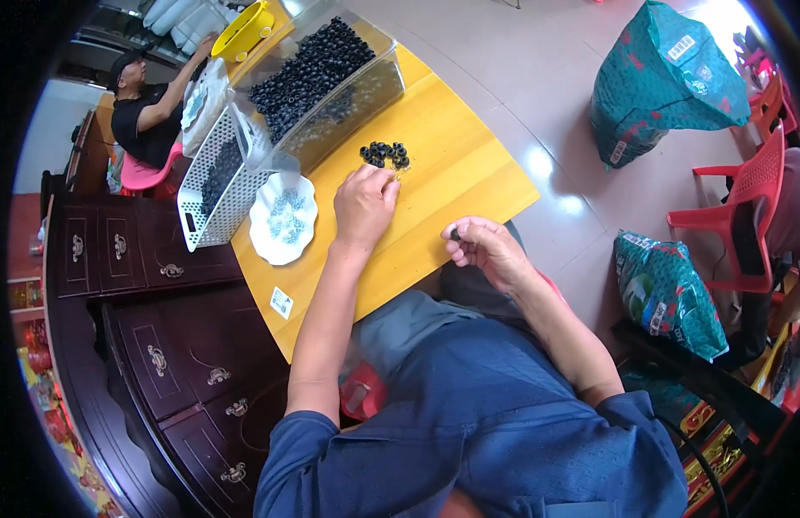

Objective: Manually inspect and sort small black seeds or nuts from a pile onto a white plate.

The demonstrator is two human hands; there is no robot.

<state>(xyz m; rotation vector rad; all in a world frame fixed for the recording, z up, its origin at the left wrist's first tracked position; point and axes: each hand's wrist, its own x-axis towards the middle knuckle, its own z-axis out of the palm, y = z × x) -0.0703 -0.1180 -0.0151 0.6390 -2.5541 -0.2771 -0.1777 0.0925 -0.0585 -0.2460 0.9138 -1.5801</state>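
Pinched between thumb and fingertips, a small black ring [455, 233] is being held in the narrow grip of the right hand [483, 249], right of centre in the frame, just off the near edge of the yellow surface [456, 164]. The left hand [363, 205] is being rested on that surface at centre frame, its fingers curled downward; whether anything is being gripped beneath them cannot be told. Just above its fingertips, a small heap of black rings [385, 154] is lying on the surface, close to the hand.

Toward the upper centre, a clear plastic bin [348, 86] is being filled to a heap by many more black rings. To its left, a white perforated basket [217, 177] is being tilted on its side, with dark pieces inside. Below it, a white plate [283, 217] is carrying a scatter of small grey parts.

In the upper left of the frame, another person [145, 104] is being seated beside a yellow basin [243, 33]. Green sacks [663, 78] and a red plastic chair [745, 194] are standing on the floor at the right.
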